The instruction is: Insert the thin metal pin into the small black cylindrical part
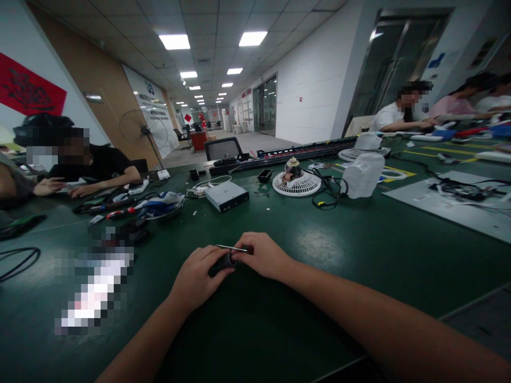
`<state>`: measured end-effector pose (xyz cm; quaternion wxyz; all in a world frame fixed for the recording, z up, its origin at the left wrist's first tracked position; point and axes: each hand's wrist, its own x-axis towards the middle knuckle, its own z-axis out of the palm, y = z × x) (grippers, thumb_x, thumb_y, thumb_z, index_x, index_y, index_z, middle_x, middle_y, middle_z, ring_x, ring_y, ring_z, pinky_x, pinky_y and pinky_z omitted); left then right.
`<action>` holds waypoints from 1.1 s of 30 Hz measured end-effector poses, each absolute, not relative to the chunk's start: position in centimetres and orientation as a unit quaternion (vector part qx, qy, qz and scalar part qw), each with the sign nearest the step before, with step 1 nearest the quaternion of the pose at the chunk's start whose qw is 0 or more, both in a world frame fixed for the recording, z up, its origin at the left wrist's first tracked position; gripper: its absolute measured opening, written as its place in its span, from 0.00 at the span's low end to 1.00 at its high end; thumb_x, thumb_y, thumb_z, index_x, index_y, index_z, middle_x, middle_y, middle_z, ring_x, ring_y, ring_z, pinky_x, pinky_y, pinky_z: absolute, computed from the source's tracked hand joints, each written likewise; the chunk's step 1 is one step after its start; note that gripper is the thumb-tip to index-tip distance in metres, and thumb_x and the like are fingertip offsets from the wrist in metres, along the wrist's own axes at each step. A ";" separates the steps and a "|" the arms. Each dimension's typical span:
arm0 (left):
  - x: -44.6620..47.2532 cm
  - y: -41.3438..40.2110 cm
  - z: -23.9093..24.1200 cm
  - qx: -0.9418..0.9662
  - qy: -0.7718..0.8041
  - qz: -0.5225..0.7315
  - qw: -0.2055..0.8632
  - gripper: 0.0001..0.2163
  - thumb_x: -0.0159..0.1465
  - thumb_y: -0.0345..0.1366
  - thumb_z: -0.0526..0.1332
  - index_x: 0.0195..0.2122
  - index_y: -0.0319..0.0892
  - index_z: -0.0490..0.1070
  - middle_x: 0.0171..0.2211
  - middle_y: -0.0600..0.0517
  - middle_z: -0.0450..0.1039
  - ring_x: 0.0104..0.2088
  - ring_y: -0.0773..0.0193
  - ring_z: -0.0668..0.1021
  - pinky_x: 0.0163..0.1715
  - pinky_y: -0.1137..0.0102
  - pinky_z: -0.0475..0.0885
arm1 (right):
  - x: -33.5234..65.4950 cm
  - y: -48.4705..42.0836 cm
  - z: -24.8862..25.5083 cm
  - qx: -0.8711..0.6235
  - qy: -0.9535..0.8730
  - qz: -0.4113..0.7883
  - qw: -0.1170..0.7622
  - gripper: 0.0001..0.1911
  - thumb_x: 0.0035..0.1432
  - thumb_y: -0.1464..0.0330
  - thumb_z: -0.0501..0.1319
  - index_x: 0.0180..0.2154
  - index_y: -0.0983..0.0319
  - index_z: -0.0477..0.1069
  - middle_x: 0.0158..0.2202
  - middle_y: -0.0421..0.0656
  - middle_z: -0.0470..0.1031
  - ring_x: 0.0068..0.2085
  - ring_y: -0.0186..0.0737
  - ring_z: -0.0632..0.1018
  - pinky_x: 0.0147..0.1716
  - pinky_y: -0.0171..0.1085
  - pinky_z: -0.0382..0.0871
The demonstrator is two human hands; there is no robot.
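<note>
My left hand (197, 276) is closed around a dark cylindrical piece (219, 264), whose round open end faces right. My right hand (266, 256) meets it there, with thumb and fingers pinched close to that open end. A slim metal rod (235, 248) with a dark end sticks out of my right fingers and points left, across the tips of my left fingers. Both hands are just above the green tabletop (287, 319). The fingers hide most of the cylinder and the grip on the rod.
Beyond my hands are a grey box-shaped drive (227, 196), a small black tray (264, 175), a white fan grille with a motor (296, 183) and a white housing (363, 175). Tools and cables (131, 205) lie left, near a blurred bright screen (96, 292). Other people sit on both sides.
</note>
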<state>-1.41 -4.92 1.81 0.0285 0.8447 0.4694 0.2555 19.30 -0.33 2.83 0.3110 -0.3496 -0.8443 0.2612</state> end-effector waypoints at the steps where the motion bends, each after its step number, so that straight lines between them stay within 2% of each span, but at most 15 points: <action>1: -1.4 -4.9 1.8 0.843 0.471 0.257 0.027 0.14 0.62 0.37 0.64 0.50 0.47 0.71 0.45 0.50 0.74 0.43 0.57 0.75 0.43 0.62 0.70 | 19.3 -0.4 2.9 -0.350 -0.845 0.257 0.310 0.03 0.57 0.71 0.65 0.35 0.62 0.77 0.33 0.40 0.74 0.34 0.34 0.73 0.34 0.33 0.63; 7: -1.2 -5.1 1.9 0.845 0.474 0.249 0.006 0.12 0.61 0.39 0.64 0.46 0.46 0.72 0.41 0.51 0.75 0.39 0.58 0.75 0.38 0.64 0.69 | 19.5 -0.6 2.9 -0.337 -0.857 0.249 0.299 0.04 0.56 0.68 0.65 0.34 0.63 0.77 0.33 0.41 0.74 0.34 0.34 0.74 0.34 0.33 0.63; 14: -1.0 -5.0 1.9 0.845 0.461 0.272 -0.004 0.11 0.61 0.39 0.64 0.44 0.45 0.73 0.41 0.49 0.76 0.39 0.58 0.76 0.39 0.63 0.68 | 19.4 -0.7 2.9 -0.327 -0.855 0.230 0.332 0.04 0.54 0.69 0.65 0.32 0.63 0.76 0.30 0.40 0.75 0.33 0.34 0.74 0.33 0.32 0.64; 19: -0.9 -5.0 1.9 0.844 0.457 0.279 -0.005 0.11 0.60 0.39 0.65 0.44 0.45 0.73 0.41 0.50 0.76 0.39 0.58 0.76 0.39 0.63 0.69 | 19.7 -0.4 2.6 -0.309 -0.857 0.249 0.328 0.05 0.58 0.70 0.62 0.32 0.62 0.78 0.31 0.41 0.76 0.33 0.35 0.75 0.34 0.33 0.65; 23: -0.9 -5.0 2.0 0.849 0.445 0.284 0.005 0.12 0.60 0.38 0.65 0.45 0.45 0.72 0.41 0.50 0.76 0.40 0.58 0.76 0.39 0.63 0.69 | 19.6 -0.3 2.2 -0.318 -0.839 0.266 0.353 0.03 0.55 0.71 0.65 0.30 0.61 0.78 0.30 0.40 0.76 0.32 0.34 0.75 0.33 0.34 0.65; 28: -0.7 -5.3 2.3 0.866 0.426 0.261 0.019 0.13 0.61 0.37 0.65 0.47 0.45 0.70 0.43 0.49 0.76 0.41 0.57 0.76 0.41 0.61 0.68 | 19.4 -0.1 2.2 -0.391 -0.785 0.336 0.342 0.05 0.47 0.69 0.69 0.28 0.62 0.75 0.25 0.37 0.74 0.27 0.33 0.72 0.27 0.32 0.63; 33: -0.5 -5.3 2.3 0.876 0.420 0.237 0.005 0.16 0.60 0.36 0.66 0.49 0.44 0.69 0.43 0.49 0.76 0.41 0.56 0.76 0.42 0.60 0.68 | 19.6 0.3 1.9 -0.357 -0.788 0.408 0.292 0.07 0.49 0.69 0.67 0.30 0.63 0.71 0.26 0.37 0.73 0.27 0.34 0.72 0.26 0.32 0.63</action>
